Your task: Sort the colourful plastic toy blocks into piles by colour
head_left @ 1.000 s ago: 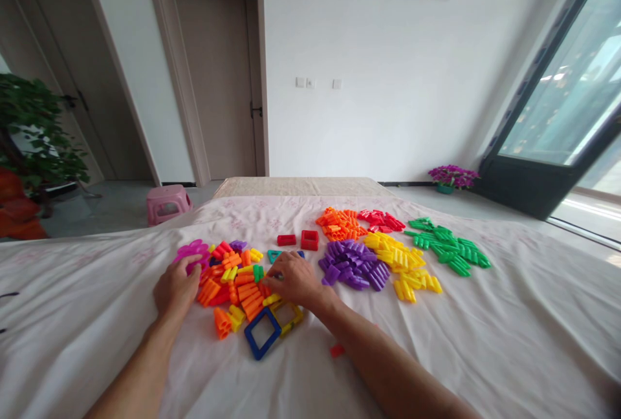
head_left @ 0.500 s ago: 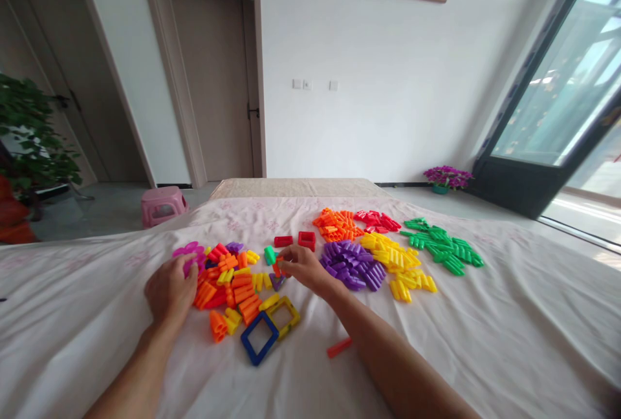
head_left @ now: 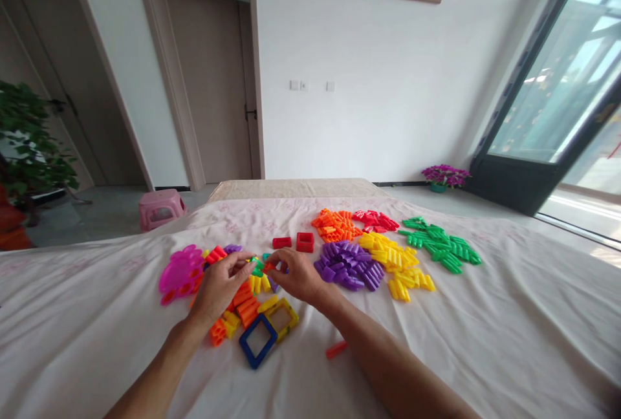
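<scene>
My left hand [head_left: 224,282] is over the mixed pile, its thumb and fingertips pinched on a small green piece [head_left: 256,267]. Close beside it, my right hand [head_left: 297,273] has its fingertips closed on a small orange piece [head_left: 268,266]. The two hands nearly meet. Orange pieces [head_left: 245,302] and yellow pieces [head_left: 259,283] lie under and around them. A magenta flower-shaped piece [head_left: 177,273] rests left of my left hand. Nearer to me are a blue square frame [head_left: 258,341] and a yellow square frame [head_left: 284,319].
Right of my hands lie purple [head_left: 349,265], yellow [head_left: 392,254], orange [head_left: 336,225], red [head_left: 376,219] and green [head_left: 439,242] piles. Two red blocks [head_left: 305,242] sit beyond my hands. A red stick [head_left: 336,349] lies by my right forearm on the cloth [head_left: 436,354].
My left hand has moved right, from the magenta piece to beside my right hand, and now pinches a green piece. The magenta piece is uncovered. My right hand has shifted slightly left.
</scene>
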Tool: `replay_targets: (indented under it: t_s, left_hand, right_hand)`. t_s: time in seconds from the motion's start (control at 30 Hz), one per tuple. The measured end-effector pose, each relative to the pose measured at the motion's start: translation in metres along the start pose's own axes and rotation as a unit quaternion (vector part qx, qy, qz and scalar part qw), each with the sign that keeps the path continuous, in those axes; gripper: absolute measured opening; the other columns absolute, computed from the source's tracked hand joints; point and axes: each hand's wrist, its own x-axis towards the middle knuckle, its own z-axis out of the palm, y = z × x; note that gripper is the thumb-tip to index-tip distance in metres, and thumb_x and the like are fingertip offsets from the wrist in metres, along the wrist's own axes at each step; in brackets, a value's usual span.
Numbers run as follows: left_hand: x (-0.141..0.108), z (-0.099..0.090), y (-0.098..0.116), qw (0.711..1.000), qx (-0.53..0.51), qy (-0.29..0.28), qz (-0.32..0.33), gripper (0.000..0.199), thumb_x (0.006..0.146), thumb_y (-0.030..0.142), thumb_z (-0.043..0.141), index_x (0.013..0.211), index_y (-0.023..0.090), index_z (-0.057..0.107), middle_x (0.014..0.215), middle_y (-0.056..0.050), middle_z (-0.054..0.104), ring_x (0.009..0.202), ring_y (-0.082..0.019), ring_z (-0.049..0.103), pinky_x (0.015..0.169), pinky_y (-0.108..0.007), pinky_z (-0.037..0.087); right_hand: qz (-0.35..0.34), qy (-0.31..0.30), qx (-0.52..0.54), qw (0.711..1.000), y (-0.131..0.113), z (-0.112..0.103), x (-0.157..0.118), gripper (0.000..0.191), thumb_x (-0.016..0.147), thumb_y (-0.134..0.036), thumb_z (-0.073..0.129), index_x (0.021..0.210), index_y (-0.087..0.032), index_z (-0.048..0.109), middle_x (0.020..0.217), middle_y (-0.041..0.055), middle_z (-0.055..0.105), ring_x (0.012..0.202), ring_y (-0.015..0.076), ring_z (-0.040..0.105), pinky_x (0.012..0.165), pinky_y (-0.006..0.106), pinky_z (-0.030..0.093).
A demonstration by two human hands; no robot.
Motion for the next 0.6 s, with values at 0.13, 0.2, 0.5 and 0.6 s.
replay_targets:
  t_s: [0.13, 0.2, 0.5, 0.6]
  left_hand:
    - [0.002, -0.001, -0.004, 0.998, -0.047, 0.031, -0.022, 0.054, 0.077, 0.053, 0.068, 0.113, 0.014, 0.067, 0.109, -0.013, 0.075, 0.099, -0.026, 0.072, 0.087, -0.034, 0.057]
    - [0.004, -0.005, -0.006, 0.997, -0.045, 0.062, -0.031, 0.053, 0.077, 0.055, 0.068, 0.110, 0.013, 0.068, 0.107, -0.012, 0.075, 0.098, -0.026, 0.072, 0.085, -0.034, 0.057]
    - [0.009, -0.019, -0.020, 0.993, -0.050, 0.098, -0.037, 0.051, 0.076, 0.054, 0.069, 0.108, 0.014, 0.065, 0.110, -0.012, 0.073, 0.095, -0.025, 0.072, 0.077, -0.032, 0.060]
    - [0.009, -0.018, -0.024, 0.994, -0.043, 0.099, -0.026, 0.048, 0.077, 0.052, 0.069, 0.107, 0.015, 0.066, 0.112, -0.011, 0.073, 0.099, -0.025, 0.071, 0.083, -0.034, 0.059]
  right_hand:
    - [0.003, 0.000, -0.044, 0.999, 0.009, -0.006, 0.002, 0.010, 0.083, -0.024, 0.070, 0.093, -0.021, 0.072, 0.086, 0.0007, 0.071, 0.068, 0.0107, 0.060, 0.060, 0.021, 0.040]
    - [0.019, 0.011, -0.054, 0.998, 0.015, -0.011, 0.003, 0.009, 0.083, -0.024, 0.070, 0.091, -0.020, 0.073, 0.088, 0.0014, 0.072, 0.072, 0.0119, 0.062, 0.062, 0.021, 0.041]
    - [0.205, 0.155, -0.041, 0.965, 0.068, -0.057, 0.011, 0.025, 0.080, -0.021, 0.061, 0.102, -0.017, 0.072, 0.091, 0.0049, 0.074, 0.080, 0.0175, 0.068, 0.072, 0.026, 0.050]
    - [0.250, 0.265, -0.032, 0.931, 0.089, -0.072, 0.013, 0.044, 0.082, -0.024, 0.060, 0.125, -0.014, 0.064, 0.119, 0.0134, 0.069, 0.092, 0.0199, 0.069, 0.084, 0.032, 0.053]
